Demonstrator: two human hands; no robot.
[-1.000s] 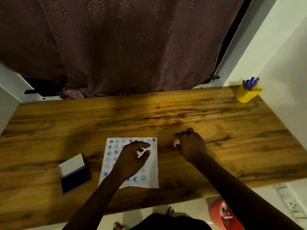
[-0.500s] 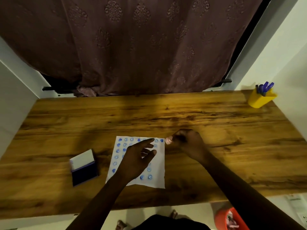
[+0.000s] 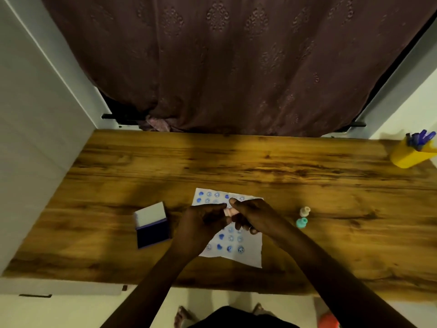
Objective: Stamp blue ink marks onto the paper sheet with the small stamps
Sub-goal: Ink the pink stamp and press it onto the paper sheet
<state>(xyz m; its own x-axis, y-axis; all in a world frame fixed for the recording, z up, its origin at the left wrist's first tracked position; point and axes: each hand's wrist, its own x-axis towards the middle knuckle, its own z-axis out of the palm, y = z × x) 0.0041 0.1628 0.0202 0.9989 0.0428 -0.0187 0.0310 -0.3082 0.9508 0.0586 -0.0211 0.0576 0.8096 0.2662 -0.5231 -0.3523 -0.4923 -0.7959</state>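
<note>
A white paper sheet (image 3: 250, 255) with several rows of blue stamp marks lies on the wooden table (image 3: 236, 166). Above its middle, my left hand (image 3: 201, 221) and my right hand (image 3: 255, 216) meet, both with fingers closed around a small pink stamp (image 3: 229, 212). Most of the stamp is hidden by the fingers. An open blue ink pad (image 3: 152, 230) with its white lid raised sits left of the sheet. Two more small stamps stand right of the sheet, a cream one (image 3: 305, 211) and a teal one (image 3: 302, 222).
A yellow cup (image 3: 410, 157) holding blue pens stands at the table's far right corner. A dark patterned curtain (image 3: 236, 67) hangs behind the table. White walls close in on both sides. A red object (image 3: 327, 321) sits on the floor at the lower right.
My right hand has carried the pink stamp left from beside the sheet to over it. My left hand has lifted off the paper and closed on the stamp too. The camera has shifted.
</note>
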